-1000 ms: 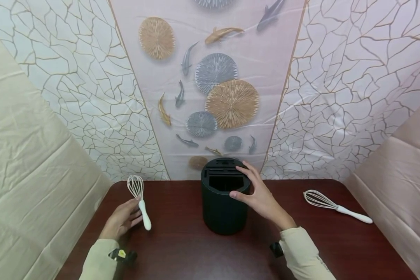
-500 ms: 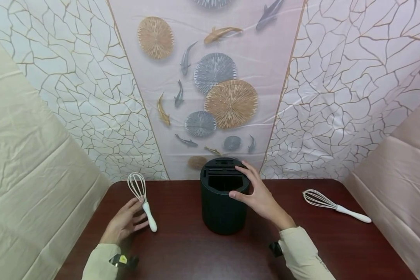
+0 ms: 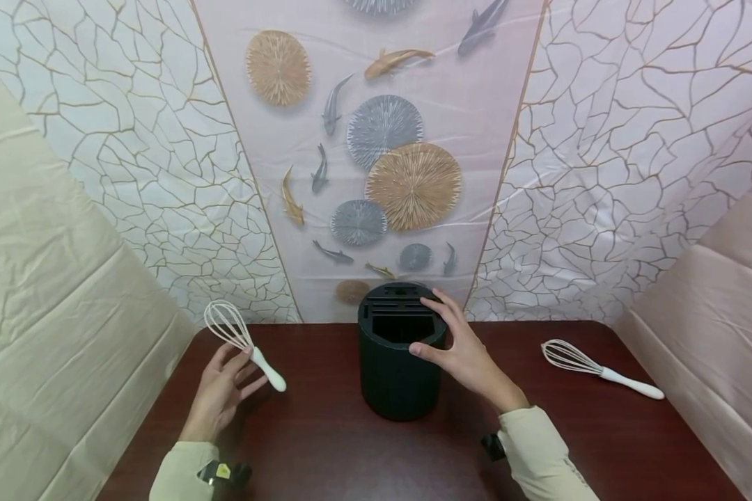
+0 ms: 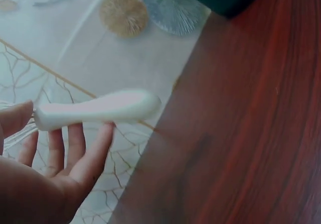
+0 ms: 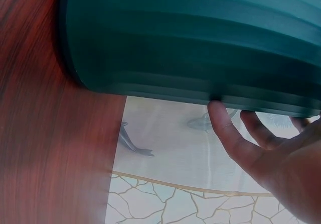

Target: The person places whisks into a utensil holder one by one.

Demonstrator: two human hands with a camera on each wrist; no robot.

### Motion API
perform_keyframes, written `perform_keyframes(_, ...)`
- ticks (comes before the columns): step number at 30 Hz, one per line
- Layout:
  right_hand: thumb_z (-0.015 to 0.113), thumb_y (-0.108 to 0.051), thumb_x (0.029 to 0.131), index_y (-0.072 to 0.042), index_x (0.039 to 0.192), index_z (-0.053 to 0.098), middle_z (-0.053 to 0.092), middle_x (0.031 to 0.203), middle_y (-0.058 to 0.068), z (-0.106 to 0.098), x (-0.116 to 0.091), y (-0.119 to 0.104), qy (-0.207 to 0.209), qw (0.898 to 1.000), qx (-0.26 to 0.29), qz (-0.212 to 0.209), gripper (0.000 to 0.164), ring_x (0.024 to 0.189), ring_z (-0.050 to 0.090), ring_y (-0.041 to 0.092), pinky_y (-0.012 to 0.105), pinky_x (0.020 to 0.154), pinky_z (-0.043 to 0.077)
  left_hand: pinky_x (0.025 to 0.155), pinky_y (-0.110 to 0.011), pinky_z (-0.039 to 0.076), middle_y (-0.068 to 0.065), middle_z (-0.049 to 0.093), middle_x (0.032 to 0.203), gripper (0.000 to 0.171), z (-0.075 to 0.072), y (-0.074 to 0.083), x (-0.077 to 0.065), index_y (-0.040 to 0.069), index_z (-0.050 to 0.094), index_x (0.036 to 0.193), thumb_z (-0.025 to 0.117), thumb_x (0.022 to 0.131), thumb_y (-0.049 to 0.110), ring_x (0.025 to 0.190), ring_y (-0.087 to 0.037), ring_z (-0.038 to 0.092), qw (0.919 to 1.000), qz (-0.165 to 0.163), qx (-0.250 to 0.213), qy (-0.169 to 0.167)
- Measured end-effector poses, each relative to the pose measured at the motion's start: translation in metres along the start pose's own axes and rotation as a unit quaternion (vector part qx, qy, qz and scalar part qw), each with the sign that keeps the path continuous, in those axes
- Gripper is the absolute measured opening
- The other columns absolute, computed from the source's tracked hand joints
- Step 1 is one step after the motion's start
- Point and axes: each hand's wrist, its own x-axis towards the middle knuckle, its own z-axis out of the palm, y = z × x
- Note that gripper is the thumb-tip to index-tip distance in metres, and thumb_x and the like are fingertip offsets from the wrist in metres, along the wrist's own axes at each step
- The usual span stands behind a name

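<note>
My left hand [image 3: 215,396] pinches a white-handled whisk [image 3: 268,369] where its wires meet the handle. Raised over the left of the table, the whisk tilts, its wire loops toward the back left and its handle toward the front right. In the left wrist view, the handle [image 4: 100,108] lies across above spread lower fingers. My right hand [image 3: 466,355] grips the top right of a dark green, round utensil holder [image 3: 401,383], thumb at the front rim and fingers over the top edge. Slots and one larger opening show in its black top. The right wrist view shows its ribbed side [image 5: 190,43].
A second whisk [image 3: 629,381] lies on the right of the dark red wooden table [image 3: 351,459], handle toward the front right. Patterned cloth [image 3: 376,174] hangs behind the table's back edge, and beige cloth panels [image 3: 50,313] flank it on both sides.
The left hand has lifted the whisk slightly and turned it, so its wire loops swing to the left and the handle end moves right and up. The right hand and holder stay put.
</note>
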Motion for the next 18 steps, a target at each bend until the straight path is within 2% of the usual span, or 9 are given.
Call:
perform_keyframes(4,0.078,-0.048,0.095,-0.038,0.164,0.035,0.009,0.176,-0.008,0.0,0.0,0.0,-0.001,1.0,-0.001,0.002,0.082,0.159,0.017,0.039,0.082,0.111,0.026,0.094,-0.049,0.06,0.012,0.065,0.104,0.031,0.006,0.005,-0.005,0.023,0.051,0.133,0.065,0.107,0.031,0.106,-0.012,0.069,0.9995,-0.015,-0.026,0.007)
perform_keyframes(6,0.078,-0.048,0.095,-0.038,0.164,0.035,0.009,0.176,-0.007,0.0,0.0,0.0,-0.002,1.0,-0.003,0.0,0.082,0.159,0.017,0.039,0.082,0.111,0.026,0.093,-0.048,0.061,0.011,0.064,0.105,0.032,0.01,0.007,-0.008,0.022,0.051,0.133,0.066,0.106,0.032,0.106,-0.012,0.069,0.9995,-0.007,-0.029,0.007)
perform_keyframes(10,0.077,-0.047,0.096,-0.037,0.164,0.034,0.008,0.177,-0.005,0.001,0.0,0.0,-0.004,1.0,-0.002,-0.002,0.082,0.16,0.016,0.04,0.083,0.111,0.025,0.09,-0.045,0.062,0.009,0.066,0.107,0.036,0.019,0.011,-0.014,0.019,0.048,0.137,0.065,0.107,0.028,0.104,-0.012,0.07,0.9988,0.049,0.004,0.01)
perform_keyframes(14,0.077,-0.048,0.096,-0.038,0.164,0.034,0.008,0.177,-0.005,0.001,0.0,0.001,-0.005,1.0,0.001,0.0,0.082,0.16,0.016,0.04,0.082,0.111,0.026,0.087,-0.046,0.062,0.003,0.067,0.107,0.045,0.031,0.016,-0.023,0.01,0.044,0.144,0.066,0.106,0.022,0.097,-0.013,0.07,0.9927,0.115,0.032,0.017)
perform_keyframes(18,0.078,-0.048,0.095,-0.038,0.164,0.034,0.008,0.176,-0.007,0.0,0.0,0.002,-0.001,1.0,0.0,-0.001,0.082,0.16,0.016,0.04,0.082,0.111,0.026,0.084,-0.046,0.063,0.001,0.068,0.106,0.045,0.043,0.023,-0.03,0.011,0.045,0.144,0.067,0.105,0.018,0.096,-0.015,0.07,0.9885,0.145,0.041,0.008)
